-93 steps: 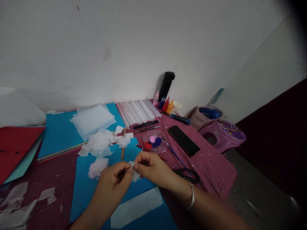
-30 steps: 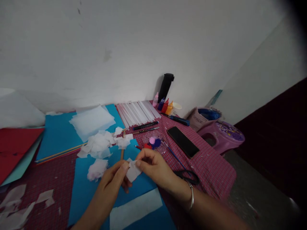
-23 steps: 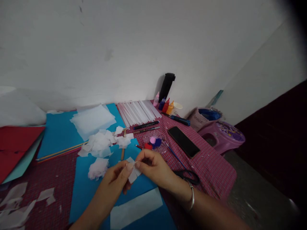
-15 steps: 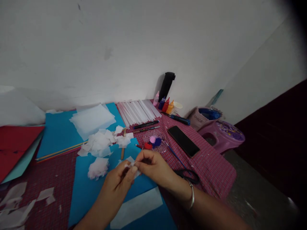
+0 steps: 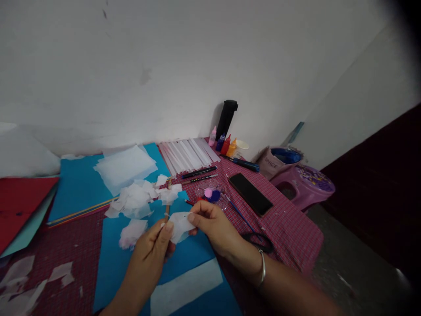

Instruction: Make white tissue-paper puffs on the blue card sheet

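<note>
Between my hands a small piece of white tissue paper (image 5: 180, 226) is spread out above the blue sheet (image 5: 187, 252). My left hand (image 5: 149, 250) pinches its left edge between thumb and fingers. The right edge is pinched by my right hand (image 5: 215, 226), which wears a bangle at the wrist. Beyond my left hand lies a bunched tissue clump (image 5: 133, 232) with pinkish edges. Farther back is a loose heap of white tissue pieces (image 5: 134, 197). A wooden stick (image 5: 167, 210) shows partly behind the held paper. A long white strip (image 5: 187, 287) lies nearer me on the blue sheet.
Paint blobs sit on a clear palette (image 5: 210, 193). Right of it are a thin blue brush (image 5: 241, 215), black scissors handles (image 5: 258, 241) and a phone (image 5: 250, 193). Paint bottles (image 5: 225, 144), a cutter (image 5: 243, 163), pens (image 5: 199, 172) and paper strips (image 5: 187, 153) lie toward the wall.
The tissue paper, crumpled small between my fingertips before, is now opened out between them. My hands have moved slightly apart, the left one shifting left.
</note>
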Motion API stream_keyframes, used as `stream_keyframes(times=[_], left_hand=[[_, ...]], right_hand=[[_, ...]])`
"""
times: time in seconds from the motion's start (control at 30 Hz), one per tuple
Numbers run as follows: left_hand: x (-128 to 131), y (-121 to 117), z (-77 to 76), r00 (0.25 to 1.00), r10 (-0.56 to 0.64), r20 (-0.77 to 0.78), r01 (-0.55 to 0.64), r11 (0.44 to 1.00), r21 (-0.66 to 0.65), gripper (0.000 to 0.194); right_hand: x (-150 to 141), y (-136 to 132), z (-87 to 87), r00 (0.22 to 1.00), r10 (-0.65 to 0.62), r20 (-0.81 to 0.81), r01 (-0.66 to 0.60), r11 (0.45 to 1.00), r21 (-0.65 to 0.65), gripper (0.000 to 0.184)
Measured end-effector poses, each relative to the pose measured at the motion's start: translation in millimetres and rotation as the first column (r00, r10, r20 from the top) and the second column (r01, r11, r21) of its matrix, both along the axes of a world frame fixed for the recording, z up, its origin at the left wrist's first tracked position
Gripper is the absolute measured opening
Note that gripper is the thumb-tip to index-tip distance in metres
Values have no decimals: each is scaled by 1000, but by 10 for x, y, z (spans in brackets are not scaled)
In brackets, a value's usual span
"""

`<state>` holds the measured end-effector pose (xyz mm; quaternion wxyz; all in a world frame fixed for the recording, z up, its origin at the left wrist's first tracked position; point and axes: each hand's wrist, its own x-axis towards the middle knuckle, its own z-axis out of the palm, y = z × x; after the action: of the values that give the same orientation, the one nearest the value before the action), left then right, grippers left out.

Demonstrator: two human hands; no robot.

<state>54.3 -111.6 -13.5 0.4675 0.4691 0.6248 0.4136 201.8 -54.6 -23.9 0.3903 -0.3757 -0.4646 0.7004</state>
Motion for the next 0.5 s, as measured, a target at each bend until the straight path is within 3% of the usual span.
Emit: stream_keyframes(times=[0.1, 0.3, 0.4, 0.5], left_hand=[[-18, 16, -24, 1000, -10, 16, 10, 1000, 3, 39], [-149, 56, -79, 978, -174, 117, 178, 984, -26, 39], [-234, 96, -36, 955, -249, 162, 259, 965, -39, 40], [-316, 129, 60, 957, -270, 108, 276, 960, -43, 43]], right_hand=[[5, 19, -4, 1000, -26, -17, 26, 999, -25, 28], [62, 119, -1, 999, -21, -25, 21, 1000, 3, 30], [96, 165, -9, 999, -19, -46, 20, 1000, 12, 30], [127, 189, 2, 997, -6, -78, 7, 1000, 11, 29]])
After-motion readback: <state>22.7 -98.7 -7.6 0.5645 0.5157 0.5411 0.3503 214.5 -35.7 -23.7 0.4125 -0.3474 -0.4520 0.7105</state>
